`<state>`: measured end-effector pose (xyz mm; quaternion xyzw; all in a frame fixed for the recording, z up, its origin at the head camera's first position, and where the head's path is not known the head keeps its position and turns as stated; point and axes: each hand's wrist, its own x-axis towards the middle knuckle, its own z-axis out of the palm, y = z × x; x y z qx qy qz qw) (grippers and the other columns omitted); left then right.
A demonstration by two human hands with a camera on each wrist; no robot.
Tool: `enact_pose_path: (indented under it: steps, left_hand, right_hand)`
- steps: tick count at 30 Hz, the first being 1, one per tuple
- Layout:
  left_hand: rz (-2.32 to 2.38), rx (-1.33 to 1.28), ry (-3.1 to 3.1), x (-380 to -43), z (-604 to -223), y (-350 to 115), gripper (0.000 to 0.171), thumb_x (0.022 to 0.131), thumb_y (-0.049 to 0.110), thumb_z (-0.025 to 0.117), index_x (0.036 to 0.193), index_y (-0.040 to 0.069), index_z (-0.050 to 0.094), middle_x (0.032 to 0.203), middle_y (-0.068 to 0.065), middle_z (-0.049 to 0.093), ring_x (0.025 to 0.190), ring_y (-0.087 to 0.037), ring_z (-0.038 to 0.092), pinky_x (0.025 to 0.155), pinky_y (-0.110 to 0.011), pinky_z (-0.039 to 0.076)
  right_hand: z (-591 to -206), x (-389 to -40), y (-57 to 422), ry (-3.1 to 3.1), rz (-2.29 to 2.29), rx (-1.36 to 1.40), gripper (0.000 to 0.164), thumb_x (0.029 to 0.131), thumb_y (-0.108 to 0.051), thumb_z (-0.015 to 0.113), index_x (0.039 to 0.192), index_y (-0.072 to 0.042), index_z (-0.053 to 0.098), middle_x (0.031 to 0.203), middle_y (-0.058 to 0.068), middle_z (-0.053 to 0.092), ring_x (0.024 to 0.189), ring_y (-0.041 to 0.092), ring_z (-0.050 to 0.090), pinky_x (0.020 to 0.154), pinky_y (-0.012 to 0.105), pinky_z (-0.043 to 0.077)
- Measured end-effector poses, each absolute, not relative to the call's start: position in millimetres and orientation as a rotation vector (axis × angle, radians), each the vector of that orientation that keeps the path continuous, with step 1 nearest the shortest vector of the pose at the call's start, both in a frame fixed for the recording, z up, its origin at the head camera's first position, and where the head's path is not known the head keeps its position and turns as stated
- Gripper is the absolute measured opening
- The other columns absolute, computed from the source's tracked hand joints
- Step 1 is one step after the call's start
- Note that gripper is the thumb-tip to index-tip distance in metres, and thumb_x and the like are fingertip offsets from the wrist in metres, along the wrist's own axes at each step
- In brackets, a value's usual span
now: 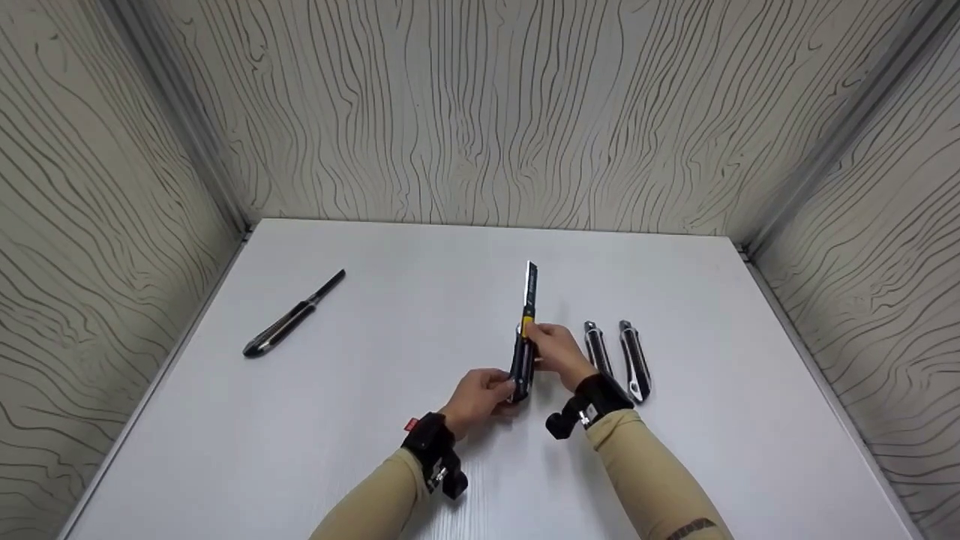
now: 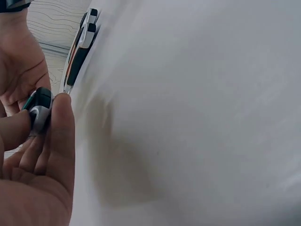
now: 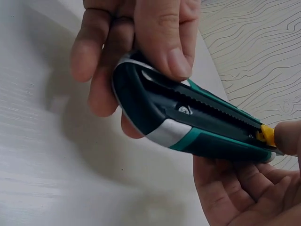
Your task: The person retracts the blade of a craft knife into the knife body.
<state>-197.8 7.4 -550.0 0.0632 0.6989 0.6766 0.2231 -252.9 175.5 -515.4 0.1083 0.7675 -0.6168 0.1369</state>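
A utility knife [image 1: 523,367] with a dark green and silver body is held between both hands above the table, its long blade [image 1: 530,281] pointing away from me. My left hand [image 1: 478,397] pinches the butt end between thumb and fingers; in the left wrist view that end [image 2: 41,108] pokes out of the grip. My right hand [image 1: 556,349] holds the front part of the body, its thumb on the yellow slider [image 3: 267,135]. In the right wrist view the toothed slot [image 3: 211,108] along the body faces up. The right fingers under the body are partly hidden.
On the white table [image 1: 375,300], another utility knife [image 1: 289,324] with its blade out lies at the left. Two more utility knives, one nearer [image 1: 596,349] and one farther right [image 1: 635,361], lie beside my right wrist, showing no blade. Patterned walls [image 1: 465,112] enclose the table.
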Motion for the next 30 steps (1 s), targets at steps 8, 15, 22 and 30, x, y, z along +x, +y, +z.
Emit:
enact_pose_path:
  steps: [8, 15, 22, 30]
  left_hand:
    - [1.851, 0.162, 1.932, -194.7, -551.7, 11.3, 0.028, 0.098, 0.01, 0.055, 0.118, -0.007, 0.061, 0.104, -0.018, 0.072, 0.092, -0.032, 0.072, 0.077, -0.039, 0.061]
    - [1.812, 0.144, 1.956, -194.5, -553.5, 10.9, 0.026, 0.097, 0.011, 0.057, 0.117, -0.006, 0.061, 0.099, -0.015, 0.073, 0.083, -0.025, 0.072, 0.072, -0.035, 0.06]
    - [1.799, 0.134, 1.96, -195.0, -555.9, 11.0, 0.027, 0.097, 0.011, 0.057, 0.118, -0.005, 0.063, 0.097, -0.013, 0.073, 0.082, -0.021, 0.071, 0.072, -0.034, 0.06]
    - [1.804, 0.158, 1.993, -192.7, -556.4, 11.6, 0.024, 0.097, 0.01, 0.057, 0.115, -0.005, 0.063, 0.095, -0.014, 0.073, 0.078, -0.022, 0.071, 0.068, -0.035, 0.061]
  right_hand:
    - [-513.6, -252.9, 173.5, 2.222, -1.776, 0.357, 0.049, 0.101, -0.041, 0.048, 0.118, 0.003, 0.062, 0.107, 0.016, 0.072, 0.085, 0.016, 0.068, 0.075, 0.032, 0.058]
    - [-516.6, -254.6, 170.2, 2.258, -1.737, 0.359, 0.053, 0.1, -0.046, 0.048, 0.118, 0.002, 0.063, 0.106, 0.015, 0.073, 0.082, 0.015, 0.067, 0.073, 0.03, 0.058]
    - [-518.6, -254.7, 169.3, 2.281, -1.715, 0.362, 0.048, 0.101, -0.043, 0.047, 0.119, -0.002, 0.064, 0.103, 0.011, 0.074, 0.082, 0.014, 0.066, 0.069, 0.028, 0.056]
    - [-520.5, -254.3, 169.2, 2.248, -1.749, 0.35, 0.051, 0.1, -0.044, 0.049, 0.119, 0.0, 0.064, 0.104, 0.014, 0.073, 0.082, 0.014, 0.067, 0.071, 0.028, 0.058]
